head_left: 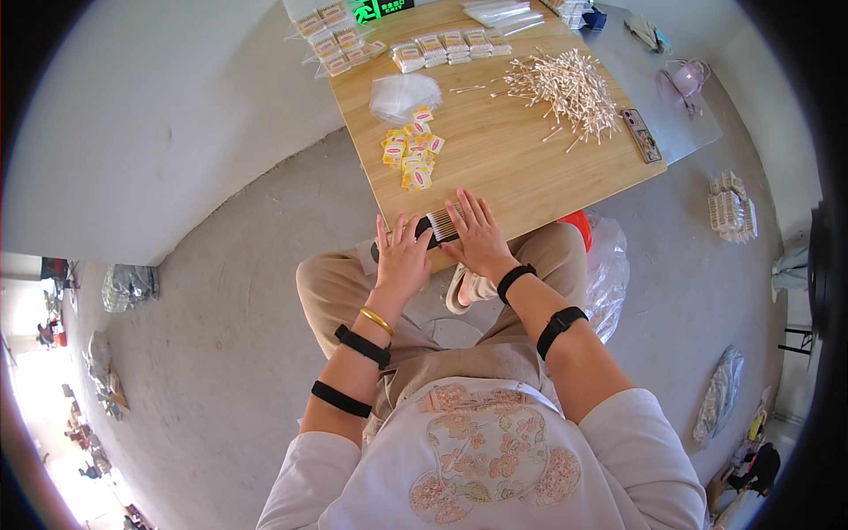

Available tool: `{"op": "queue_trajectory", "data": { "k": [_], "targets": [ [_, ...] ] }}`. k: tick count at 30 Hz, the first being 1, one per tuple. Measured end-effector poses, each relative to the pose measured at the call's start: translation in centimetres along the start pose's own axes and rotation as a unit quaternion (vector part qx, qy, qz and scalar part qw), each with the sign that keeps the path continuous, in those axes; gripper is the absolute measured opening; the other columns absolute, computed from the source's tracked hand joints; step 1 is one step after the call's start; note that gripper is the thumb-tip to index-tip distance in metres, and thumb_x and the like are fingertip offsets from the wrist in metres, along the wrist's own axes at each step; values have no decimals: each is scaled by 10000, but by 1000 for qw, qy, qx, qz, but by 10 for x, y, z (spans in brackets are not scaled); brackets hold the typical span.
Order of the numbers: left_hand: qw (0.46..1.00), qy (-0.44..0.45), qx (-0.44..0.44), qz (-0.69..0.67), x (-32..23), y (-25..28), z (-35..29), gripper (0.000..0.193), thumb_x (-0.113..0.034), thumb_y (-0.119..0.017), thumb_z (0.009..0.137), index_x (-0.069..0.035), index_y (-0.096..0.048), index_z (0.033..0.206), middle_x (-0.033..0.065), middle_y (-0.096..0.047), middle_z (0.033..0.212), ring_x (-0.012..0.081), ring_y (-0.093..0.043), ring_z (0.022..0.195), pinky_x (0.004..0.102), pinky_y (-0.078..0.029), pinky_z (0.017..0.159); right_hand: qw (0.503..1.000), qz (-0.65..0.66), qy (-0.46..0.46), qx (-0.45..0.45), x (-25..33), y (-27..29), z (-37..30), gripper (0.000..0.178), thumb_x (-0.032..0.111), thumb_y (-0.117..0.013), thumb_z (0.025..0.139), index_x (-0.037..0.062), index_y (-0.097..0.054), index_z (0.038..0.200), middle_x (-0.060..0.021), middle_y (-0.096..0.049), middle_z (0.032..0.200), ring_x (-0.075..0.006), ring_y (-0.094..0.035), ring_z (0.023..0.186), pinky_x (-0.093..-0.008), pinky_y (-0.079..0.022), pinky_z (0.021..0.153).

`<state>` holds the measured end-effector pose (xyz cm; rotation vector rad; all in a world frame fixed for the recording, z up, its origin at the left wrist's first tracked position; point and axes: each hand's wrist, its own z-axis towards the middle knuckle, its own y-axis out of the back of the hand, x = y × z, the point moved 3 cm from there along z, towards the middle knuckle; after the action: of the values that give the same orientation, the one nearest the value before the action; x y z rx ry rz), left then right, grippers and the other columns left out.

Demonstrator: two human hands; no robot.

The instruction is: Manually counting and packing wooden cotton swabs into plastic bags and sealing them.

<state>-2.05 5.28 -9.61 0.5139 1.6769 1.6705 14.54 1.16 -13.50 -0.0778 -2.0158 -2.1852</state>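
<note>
Hands at the table's point(530, 168) near edge: left hand point(402, 256) and right hand point(477, 237), fingers spread flat, squaring a cotton swab bundle point(442, 224); gripping it probably follows

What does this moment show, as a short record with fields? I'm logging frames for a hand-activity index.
setting: wooden table, person seated at its near edge
left hand: flat on a dark holder at the table edge
right hand: on a bundle of cotton swabs
also on table: loose swab pile, yellow packets, clear bags, phone
</note>
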Motion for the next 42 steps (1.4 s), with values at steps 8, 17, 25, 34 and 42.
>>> {"op": "queue_trajectory", "data": {
  "k": [8, 17, 25, 34, 42],
  "targets": [
    [1000, -2, -6, -9, -2, 0, -5, 385, -134, -621, 793, -113, -643, 1176, 107, -482, 1386, 315, -297, 1427, 623, -45, 1190, 1000, 13, 5, -14, 0, 1, 0, 829, 561, -498, 938, 46, -242, 1534, -228, -194, 1593, -345, -150, 1498, -462, -125, 1221],
    [1000, -9, 5, 12, -4, 4, -4, 421, -141, -596, 786, -144, -634, 1205, 104, -477, 1383, 313, -294, 1426, 631, -43, 1183, 1000, -4, -2, -16, -1, -2, -1, 850, 614, -473, 926, 59, -266, 1535, -212, -194, 1601, -326, -146, 1504, -458, -127, 1220],
    [993, 81, -38, -73, 9, 9, -2, 313, -190, -664, 802, -109, -615, 1101, 106, -517, 1319, 322, -381, 1351, 619, -112, 1176, 1000, 4, -4, -13, -1, -1, 0, 841, 603, -468, 933, 58, -260, 1538, -208, -185, 1605, -323, -137, 1506, -455, -117, 1222],
    [797, 527, -9, -296, 96, -50, -15, 656, -570, -379, 987, 23, -632, 1106, 295, -637, 1115, 449, -611, 1044, 504, -477, 911, 1000, 25, -3, -16, 4, -2, 3, 816, 579, -477, 938, 56, -276, 1532, -213, -183, 1604, -327, -138, 1506, -460, -119, 1222],
    [814, 462, -108, -335, 89, -75, -17, 722, -572, -374, 1007, 79, -666, 895, 269, -679, 851, 380, -668, 834, 454, -506, 756, 997, 43, -4, -57, 25, -7, -1, 730, 486, -501, 950, 45, -331, 1506, -229, -229, 1584, -337, -190, 1491, -474, -147, 1215]
  ]
}}
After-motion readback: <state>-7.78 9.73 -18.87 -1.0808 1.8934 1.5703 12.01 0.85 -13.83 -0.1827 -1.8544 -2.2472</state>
